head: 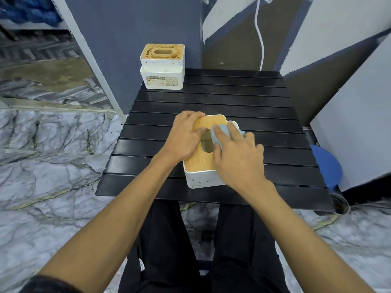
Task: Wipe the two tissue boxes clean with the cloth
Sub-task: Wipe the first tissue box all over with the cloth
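On slatted table (232, 98), near tissue box (198, 163); marble floor (42, 166).

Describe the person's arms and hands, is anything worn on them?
The left hand and right hand are bare: no gloves, rings or watch visible. Both arms are uncovered from the wrists up. A dark sleeve shows high on the left arm at the frame's corner; the right arm exits the frame with no sleeve showing.

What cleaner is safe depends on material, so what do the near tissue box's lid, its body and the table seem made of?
Lid: light wood or bamboo, possibly a wood-look laminate; matte, straight grain shows. Body: probably white plastic, smooth, rounded corners, flecked with dark specks. Table: black slats with faint sheen, painted metal or plastic; cannot tell which.
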